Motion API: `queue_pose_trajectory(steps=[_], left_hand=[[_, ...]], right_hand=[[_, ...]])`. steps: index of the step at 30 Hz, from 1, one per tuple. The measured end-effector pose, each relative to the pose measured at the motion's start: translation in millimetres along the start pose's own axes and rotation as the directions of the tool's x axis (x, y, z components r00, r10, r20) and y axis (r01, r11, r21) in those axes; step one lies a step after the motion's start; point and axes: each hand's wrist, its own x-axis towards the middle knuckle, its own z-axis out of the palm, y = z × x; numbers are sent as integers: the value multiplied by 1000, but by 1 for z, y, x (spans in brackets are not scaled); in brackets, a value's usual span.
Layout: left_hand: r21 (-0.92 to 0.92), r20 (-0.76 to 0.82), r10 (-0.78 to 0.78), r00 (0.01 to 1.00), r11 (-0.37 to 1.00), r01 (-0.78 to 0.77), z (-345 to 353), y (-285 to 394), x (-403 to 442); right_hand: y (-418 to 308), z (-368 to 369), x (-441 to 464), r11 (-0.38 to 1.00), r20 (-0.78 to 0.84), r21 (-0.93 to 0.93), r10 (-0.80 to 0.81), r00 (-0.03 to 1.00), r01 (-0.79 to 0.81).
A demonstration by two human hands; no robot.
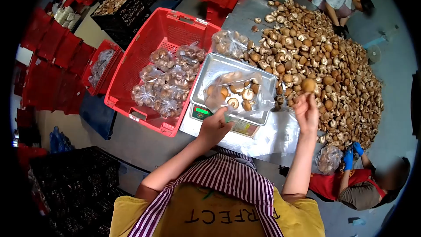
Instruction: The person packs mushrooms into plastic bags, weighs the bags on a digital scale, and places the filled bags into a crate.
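A part-filled bag (259, 104) is held by the left hand (213, 128), a mushroom (309, 85) by the right hand (308, 114); left of the scale (201, 113), bags (168, 84) are tied; right, mushrooms (342, 74) are unbagged

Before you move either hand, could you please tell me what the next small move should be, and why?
I would probably bring the right hand over and lower its single mushroom into the clear bag: the left hand holds that bag on the scale's tray, and similar mushrooms lie inside it.
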Motion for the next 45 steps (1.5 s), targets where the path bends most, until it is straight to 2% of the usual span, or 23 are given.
queue_pose_trajectory(steps=[2, 5, 8, 10, 12, 13, 14, 15, 19, 22, 24, 26, 29, 32, 34, 35, 36, 38, 39, 40, 42, 43, 45], left_hand=[[36, -28, 38, 999, 999, -37, 0, -2, 1], [95, -19, 19, 1000, 995, -17, -2, -2, -1], [125, -37, 42, 998, 992, -37, -3, -4, 0], [192, -36, 100, 994, 977, -91, -12, 6, 7], [150, -56, 169, 984, 976, -159, -24, 17, 24], [77, -116, 211, 971, 976, -203, -31, 27, 36], [-46, -120, 76, 990, 996, -82, -40, 39, 46], [-66, -207, 188, 960, 976, -206, -50, 52, 59], [-228, -291, 301, 908, 900, -371, -60, 71, 81], [-502, -21, 30, 999, 864, -36, -49, 50, 80], [-511, 14, 70, 997, 858, -53, -42, 48, 77], [-542, 106, 60, 993, 840, 7, -37, 59, 77], [-491, 350, 134, 927, 869, 60, -25, 65, 86], [-349, 433, 102, 895, 935, 62, -17, 58, 91], [-590, 386, 231, 893, 806, 46, -21, 40, 98], [-425, 316, 89, 944, 904, 57, -34, 35, 103], [-539, 422, -119, 899, 764, 354, -47, 27, 107], [-327, 193, 86, 977, 945, -19, -38, -16, 126], [66, 115, 167, 979, 982, -175, -44, -4, 121], [59, 121, 168, 978, 983, -176, -39, -17, 128], [504, 97, 551, 829, 691, -518, -27, -61, 155], [497, 110, 272, 956, 818, -290, -33, -53, 163], [356, 18, 132, 991, 925, -130, -38, -56, 168]], right_hand=[[0, -4, 1, 897, -195, -441, -82, 977, -13], [25, 30, -21, 380, -115, -924, -186, 976, -37], [60, 63, -37, -192, 122, -979, -290, 949, 67], [69, 63, -24, -325, 322, -915, -231, 918, 239], [81, 30, 3, -161, 273, -959, -311, 910, 232], [70, 47, 6, 184, 85, -973, -276, 957, 140], [57, 66, 8, 502, -81, -865, -172, 982, 16], [49, 69, 11, 620, 2, -772, -219, 976, 141], [36, 96, 5, 557, 77, -795, -297, 952, 239], [48, 94, -5, 544, 56, -832, -111, 992, 108], [56, 112, -19, 671, 92, -738, -11, 996, 75], [66, 113, -14, 652, 165, -751, 26, 986, 108], [78, 114, 9, 746, 229, -662, 116, 967, 67], [75, 99, 25, 604, 209, -797, 284, 936, -5], [81, 87, 29, 501, 267, -852, 169, 949, 151], [79, 77, 33, 407, 225, -904, 188, 956, 133], [78, 71, 35, 307, 180, -945, 201, 963, 113], [80, 70, 35, 221, 180, -965, 160, 971, 143], [83, 72, 32, 136, 310, -946, 106, 945, 295], [85, 75, 28, 39, 432, -902, 64, 900, 430], [99, 75, 16, -207, 626, -753, 66, 777, 625], [107, 77, 1, -252, 686, -668, 156, 711, 700], [119, 85, -20, -237, 741, -591, 218, 635, 771]])
